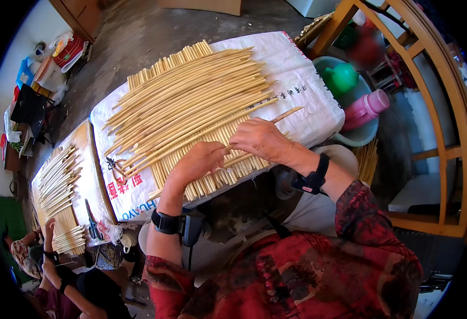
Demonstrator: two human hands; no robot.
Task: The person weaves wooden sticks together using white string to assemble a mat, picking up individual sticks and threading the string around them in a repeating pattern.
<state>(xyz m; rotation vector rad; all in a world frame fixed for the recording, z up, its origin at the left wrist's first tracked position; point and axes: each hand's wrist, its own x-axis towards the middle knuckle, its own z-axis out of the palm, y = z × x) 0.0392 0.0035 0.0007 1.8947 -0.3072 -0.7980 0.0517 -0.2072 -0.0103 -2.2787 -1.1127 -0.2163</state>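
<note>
A mat of pale yellow stalks lies on a white woven-plastic sheet, with long stalks across shorter ones. At its near edge, my left hand is closed with bent fingers, its fingertips partly hidden. Touching it, my right hand pinches at the same spot. A single yellow stalk runs through both hands, its pointed end sticking out beyond the right one. Thin whitish strands show along the short stalks' near ends, below my hands. Each of my wrists wears a black strap.
Right of the sheet, a pale blue basin holds a green vessel and a pink one. A wooden frame stands beyond. On the left, another person sits at a second stalk mat with scissors beside it.
</note>
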